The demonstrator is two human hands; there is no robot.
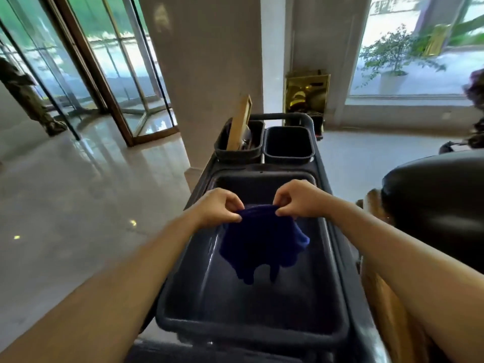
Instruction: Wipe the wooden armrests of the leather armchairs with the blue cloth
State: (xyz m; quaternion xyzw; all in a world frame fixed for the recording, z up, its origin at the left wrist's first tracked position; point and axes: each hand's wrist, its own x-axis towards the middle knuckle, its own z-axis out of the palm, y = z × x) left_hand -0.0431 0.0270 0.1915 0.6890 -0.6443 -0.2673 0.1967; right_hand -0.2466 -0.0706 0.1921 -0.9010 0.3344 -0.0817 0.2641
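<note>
The blue cloth point(258, 244) hangs bunched over the large dark tub point(251, 328) of a cleaning cart. My left hand point(218, 206) pinches its top edge on the left, and my right hand point(298, 199) pinches the same edge on the right, a short gap apart. A dark leather armchair point(434, 205) stands to the right of the cart. Its carved wooden armrest point(373, 203) shows between the cart and the leather, partly hidden by my right forearm.
At the cart's far end stand two small dark bins, the left bin point(239, 150) holding a wooden-handled tool point(239, 124) and the right bin point(289, 144) beside it. A wide pillar point(207, 74) rises behind. Glossy floor point(78, 195) spreads left toward a revolving glass door point(112, 72). A brass stand point(306, 93) is beyond the cart.
</note>
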